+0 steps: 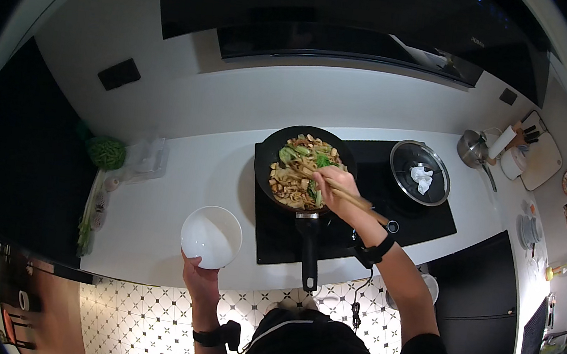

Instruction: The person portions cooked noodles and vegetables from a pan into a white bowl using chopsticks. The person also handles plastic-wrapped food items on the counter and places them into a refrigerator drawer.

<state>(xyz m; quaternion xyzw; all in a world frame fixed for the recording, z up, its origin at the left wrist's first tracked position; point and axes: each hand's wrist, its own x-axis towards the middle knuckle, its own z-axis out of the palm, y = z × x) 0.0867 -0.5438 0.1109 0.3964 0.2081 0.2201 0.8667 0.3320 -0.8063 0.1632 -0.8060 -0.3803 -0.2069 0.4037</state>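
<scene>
With my left hand (201,277) I hold a white bowl (211,237) by its near rim, over the counter's front part; no food shows inside it. My right hand (334,189) grips a pair of wooden chopsticks (357,200), whose tips reach into the food in a black frying pan (261,174). Noodles with green leafy vegetables and pale chunks (295,189) fill the pan. It sits on the left part of a black glass cooktop (280,247), its black handle (310,253) pointing towards me.
A glass lid (401,177) with crumpled white tissue (421,179) lies on the cooktop's right. Beyond are a steel saucepan (473,148) and a paper towel roll (501,143). Green vegetables (106,152) and clear plastic containers (146,159) stand left. A range hood (355,7) hangs above.
</scene>
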